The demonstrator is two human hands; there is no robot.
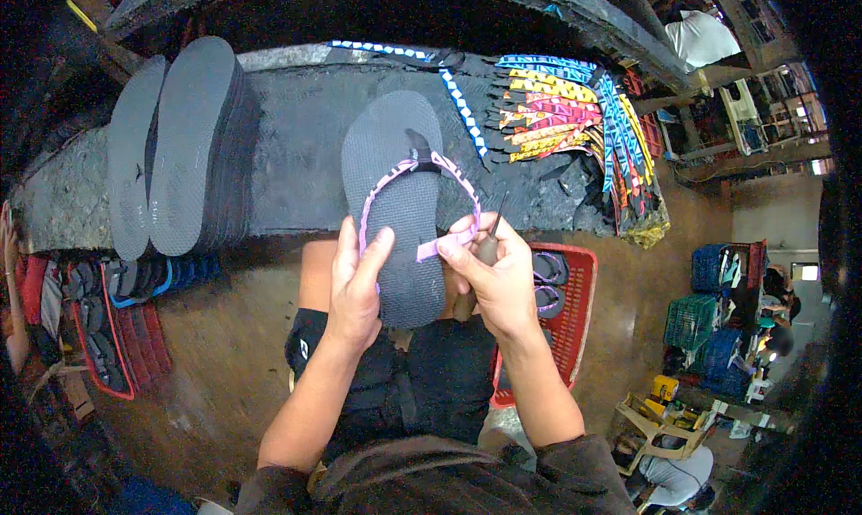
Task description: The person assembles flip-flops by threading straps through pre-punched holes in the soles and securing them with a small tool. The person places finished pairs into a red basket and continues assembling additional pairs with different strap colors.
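Note:
A black textured flip-flop sole lies half over the workbench edge, its near end above my lap. My left hand grips its left side, thumb on top. A purple patterned strap with a black toe piece arches over the sole. On the left, the strap runs down to the sole's edge by my left thumb. Its loose right end lies across the sole, pinched by my right hand. That same hand also holds an awl, its thin metal point upward and its brown handle within the fingers.
Stacked black soles stand at the bench's left. Colourful straps lie heaped at its right end, and a blue-and-white strap lies nearer. A red crate with finished flip-flops is right of my lap. Another person is at lower right.

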